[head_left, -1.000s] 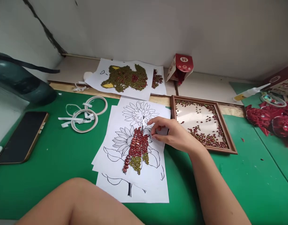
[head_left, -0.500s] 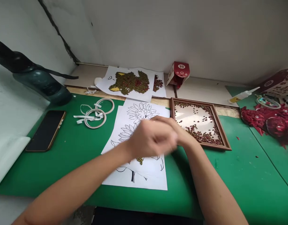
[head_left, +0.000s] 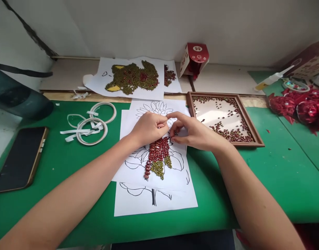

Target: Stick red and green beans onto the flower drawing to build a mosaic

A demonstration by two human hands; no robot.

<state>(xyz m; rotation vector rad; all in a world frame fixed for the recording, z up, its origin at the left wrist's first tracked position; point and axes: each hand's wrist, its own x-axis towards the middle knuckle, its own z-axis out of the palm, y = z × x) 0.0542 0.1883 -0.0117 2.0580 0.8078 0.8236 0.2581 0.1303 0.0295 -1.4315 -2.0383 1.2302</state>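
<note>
Two overlapping white sheets (head_left: pixel 130 205) with black flower drawings lie on the green tabletop. Red beans (head_left: pixel 158 149) and green beans (head_left: pixel 157 168) cover part of the upper drawing. Above the beans, my left hand (head_left: pixel 151 127) is closed with its fingers bent together; anything between them is too small to name. My right hand (head_left: pixel 192 131) is curled just beside it, thumb and index finger apart from each other, the index fingertip meeting the left fingers. A brown-framed tray (head_left: pixel 258 139) with scattered red and green beans lies right of the sheets.
Rolls of white tape (head_left: pixel 105 133) and a phone (head_left: pixel 20 158) lie at left, near a dark bottle (head_left: pixel 17 93). Behind are a bean-covered cat picture (head_left: pixel 133 78) and a red box (head_left: pixel 196 57). A glue bottle (head_left: pixel 271 80) and red wrapped items (head_left: pixel 296 104) are at right.
My left hand has moved up and left, off the red beans, which now show. My right hand has come out from behind it. The whole view has shifted.
</note>
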